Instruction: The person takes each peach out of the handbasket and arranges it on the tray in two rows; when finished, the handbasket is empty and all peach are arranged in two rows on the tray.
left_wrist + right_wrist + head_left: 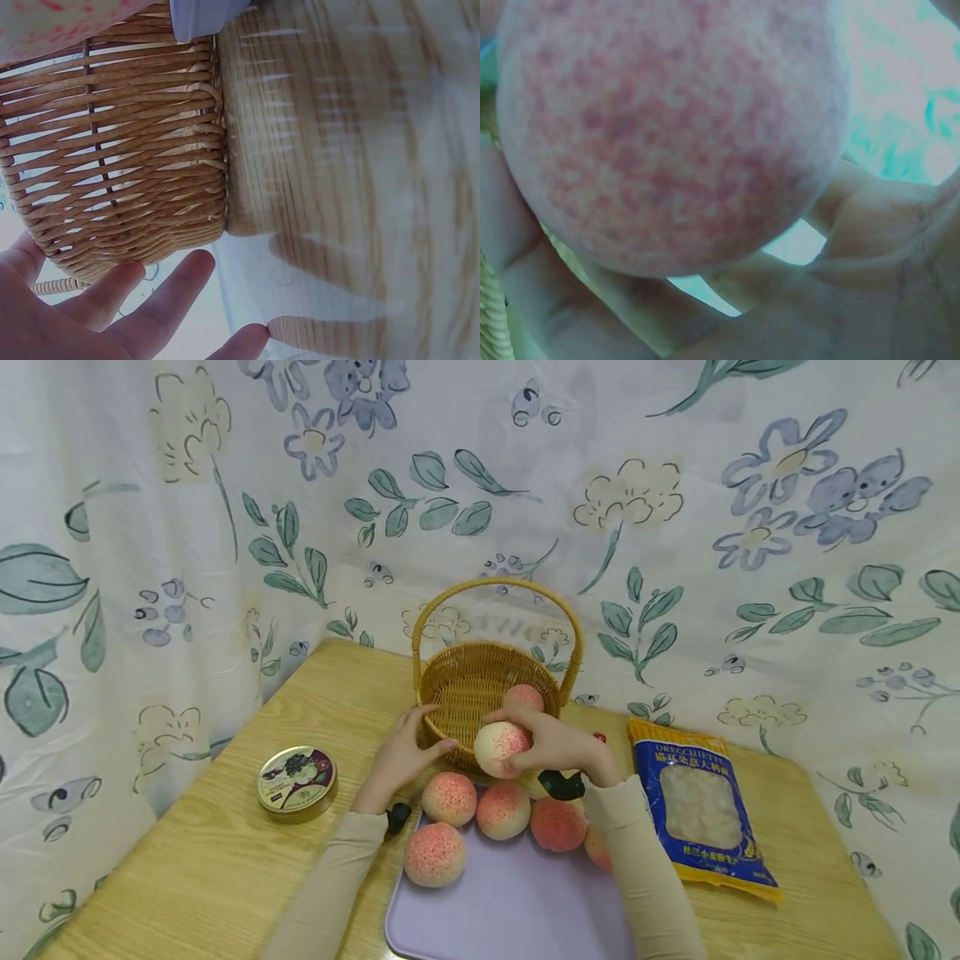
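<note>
A pale pink-speckled peach (pixel 497 750) is gripped by my right hand (pixel 551 742) above the front rim of the wicker basket (pixel 457 693). In the right wrist view, the peach (pixel 675 142) fills most of the picture, fingers curled about it. Inside the basket, at its right side, lies another peach (pixel 523 697). My left hand (pixel 401 756) is at the basket's left side, fingers spread; the left wrist view has the fingers (pixel 161 307) fairly straight beside the woven wall (pixel 120 150). Several peaches (pixel 450 798) sit along the far part of a lilac tray (pixel 517 910).
A round tin (pixel 297 782) stands on the wooden table (pixel 225 868) at the left. To the right lies a blue and yellow pasta bag (pixel 701 806). The basket's tall arched handle (pixel 498 582) rises in front of a floral cloth (pixel 480 435).
</note>
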Demonstrator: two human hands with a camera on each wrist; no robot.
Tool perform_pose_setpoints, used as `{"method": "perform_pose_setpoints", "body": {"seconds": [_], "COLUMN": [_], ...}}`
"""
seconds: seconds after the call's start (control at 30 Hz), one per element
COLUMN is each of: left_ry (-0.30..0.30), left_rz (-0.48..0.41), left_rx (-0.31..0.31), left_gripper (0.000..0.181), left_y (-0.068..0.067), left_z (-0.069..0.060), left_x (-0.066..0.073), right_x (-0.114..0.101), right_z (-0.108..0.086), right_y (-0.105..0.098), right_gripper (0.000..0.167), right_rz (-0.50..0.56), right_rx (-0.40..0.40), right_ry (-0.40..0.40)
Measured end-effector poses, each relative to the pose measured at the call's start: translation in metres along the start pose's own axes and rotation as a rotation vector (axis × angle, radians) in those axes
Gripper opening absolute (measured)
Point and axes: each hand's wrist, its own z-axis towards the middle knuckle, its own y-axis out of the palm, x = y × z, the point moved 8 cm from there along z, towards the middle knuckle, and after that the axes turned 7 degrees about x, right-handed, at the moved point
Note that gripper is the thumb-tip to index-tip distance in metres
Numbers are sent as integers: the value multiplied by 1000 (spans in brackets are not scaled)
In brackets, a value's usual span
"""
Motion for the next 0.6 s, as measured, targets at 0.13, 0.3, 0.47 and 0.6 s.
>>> {"method": "perform_pose_setpoints", "body": {"seconds": [0.13, 0.3, 0.47, 0.6], "left_ry": [-9, -14, -8, -1], "left_rz": [-7, -20, -17, -17], "left_rx": [-7, -8, -17, -23], "left_gripper": [78, 78, 81, 82], "left_y": [0, -2, -2, 0], "left_z": [0, -1, -2, -2], "left_x": [0, 1, 1, 1], "right_x": [-19, -33, -38, -42], "right_z": [-20, -39, -52, -62], "right_y": [15, 38, 57, 70], "right_gripper": [61, 63, 64, 64], "right_rz": [-54, -126, -188, -233], "right_rx": [-33, -92, -117, -132], "right_ry": [-37, -61, -125, -191]}}
